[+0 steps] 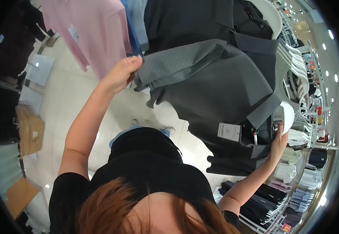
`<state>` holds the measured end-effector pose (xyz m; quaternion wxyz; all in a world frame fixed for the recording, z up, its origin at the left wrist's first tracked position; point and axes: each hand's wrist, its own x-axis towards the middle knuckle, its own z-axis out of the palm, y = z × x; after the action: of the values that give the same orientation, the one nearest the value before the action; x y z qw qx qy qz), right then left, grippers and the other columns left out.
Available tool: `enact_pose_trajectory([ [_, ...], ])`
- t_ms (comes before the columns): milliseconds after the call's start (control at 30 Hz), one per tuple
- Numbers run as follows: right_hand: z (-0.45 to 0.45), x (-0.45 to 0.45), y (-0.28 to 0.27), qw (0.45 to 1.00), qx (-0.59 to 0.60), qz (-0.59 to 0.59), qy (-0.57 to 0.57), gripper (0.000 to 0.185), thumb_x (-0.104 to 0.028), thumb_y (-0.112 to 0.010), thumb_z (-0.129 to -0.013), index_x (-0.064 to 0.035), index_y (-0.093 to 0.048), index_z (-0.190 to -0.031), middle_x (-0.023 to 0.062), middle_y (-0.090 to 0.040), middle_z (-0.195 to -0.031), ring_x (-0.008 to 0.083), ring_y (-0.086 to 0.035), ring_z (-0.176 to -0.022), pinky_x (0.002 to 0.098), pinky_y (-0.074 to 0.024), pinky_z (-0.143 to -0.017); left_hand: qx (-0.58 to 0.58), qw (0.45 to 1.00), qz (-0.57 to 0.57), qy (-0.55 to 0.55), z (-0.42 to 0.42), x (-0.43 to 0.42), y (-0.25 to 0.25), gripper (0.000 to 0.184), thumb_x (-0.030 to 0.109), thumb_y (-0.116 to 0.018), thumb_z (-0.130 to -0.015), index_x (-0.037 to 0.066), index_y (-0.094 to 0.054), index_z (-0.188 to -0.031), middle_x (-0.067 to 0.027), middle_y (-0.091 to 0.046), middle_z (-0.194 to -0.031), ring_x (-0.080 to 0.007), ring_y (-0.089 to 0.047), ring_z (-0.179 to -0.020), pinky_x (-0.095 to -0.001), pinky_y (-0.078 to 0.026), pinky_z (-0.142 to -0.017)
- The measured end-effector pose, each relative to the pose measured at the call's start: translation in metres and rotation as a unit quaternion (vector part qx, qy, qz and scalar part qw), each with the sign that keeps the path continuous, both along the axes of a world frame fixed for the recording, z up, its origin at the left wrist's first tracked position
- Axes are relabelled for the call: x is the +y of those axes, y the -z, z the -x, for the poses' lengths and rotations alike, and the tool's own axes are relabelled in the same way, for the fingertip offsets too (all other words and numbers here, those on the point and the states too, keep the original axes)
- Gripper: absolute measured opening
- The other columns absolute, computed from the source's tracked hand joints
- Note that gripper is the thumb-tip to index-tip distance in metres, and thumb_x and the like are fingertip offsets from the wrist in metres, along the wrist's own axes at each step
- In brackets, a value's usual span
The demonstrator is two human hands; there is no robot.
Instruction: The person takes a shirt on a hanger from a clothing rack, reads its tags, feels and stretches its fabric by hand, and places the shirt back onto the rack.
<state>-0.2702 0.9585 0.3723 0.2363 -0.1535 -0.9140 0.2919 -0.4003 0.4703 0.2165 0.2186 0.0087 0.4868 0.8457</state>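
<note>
Dark grey shirt (212,82), one, on a white hanger (288,117); held between the wearer's two hands, above the tiled floor (76,87). Collar (265,110) at the right of the view; body's long axis running from there leftward, toward the wearer's left side. Sleeve (185,62), finely patterned: drawn out nearly straight, long axis from the shoulder at upper middle leftward and slightly down, its end pointing at the left hand.

Left hand (123,75): grip closed, thumb over fingers, pinching the sleeve's end.

Right hand (277,146): at the collar and hanger, fingertips against the white plastic; fingers partly hidden, so cannot tell how far the grip is closed or on which of the two.

Label (229,132), white, printed, text too small to read: lying against the shirt below the collar.

Adjacent stock: dark garment (177,23), just beyond the shirt; pink top (91,27), upper left, near the left hand; row of white hangers (298,66), right. Cardboard box (31,130), far left, well apart.
</note>
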Motion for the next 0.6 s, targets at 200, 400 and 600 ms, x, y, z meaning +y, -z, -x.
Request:
enact_pose_trajectory([
  [200, -0.017, -0.02, -0.006, 0.996, -0.069, 0.054, 0.006, 0.035, -0.033, -0.045, -0.092, -0.0015, -0.056, -0.101, 0.0003, -0.051, -0.087, 0.0077, -0.033, -0.07, 0.0204, -0.0295, -0.068, -0.112, 0.857, -0.503, -0.006, -0.014, 0.056, 0.029, 0.071, 0.055, -0.049, -0.081, 0.004, -0.036, -0.128, -0.0123, -0.039, -0.131, -0.0281, -0.036, -0.122, -0.0442, -0.028, -0.102],
  [400, -0.032, -0.011, -0.003, 0.996, -0.076, 0.042, 0.025, 0.037, -0.034, -0.045, -0.092, -0.0005, -0.056, -0.102, 0.0023, -0.054, -0.09, 0.01, -0.038, -0.074, 0.0234, -0.0332, -0.072, -0.202, 0.913, -0.355, 0.002, -0.029, 0.084, 0.041, 0.051, 0.027, -0.06, -0.083, 0.001, -0.041, -0.122, -0.0135, -0.046, -0.123, -0.0256, -0.046, -0.115, -0.0414, -0.034, -0.099],
  [600, -0.044, 0.003, 0.004, 0.993, -0.103, 0.017, 0.057, 0.04, -0.036, -0.045, -0.092, 0.0007, -0.055, -0.103, 0.0044, -0.055, -0.094, 0.0134, -0.043, -0.082, 0.0271, -0.0345, -0.078, -0.174, 0.928, -0.329, -0.014, -0.013, 0.076, 0.049, 0.033, 0.022, -0.049, -0.09, -0.001, -0.046, -0.114, -0.0128, -0.053, -0.114, -0.0238, -0.053, -0.105, -0.0392, -0.043, -0.091],
])
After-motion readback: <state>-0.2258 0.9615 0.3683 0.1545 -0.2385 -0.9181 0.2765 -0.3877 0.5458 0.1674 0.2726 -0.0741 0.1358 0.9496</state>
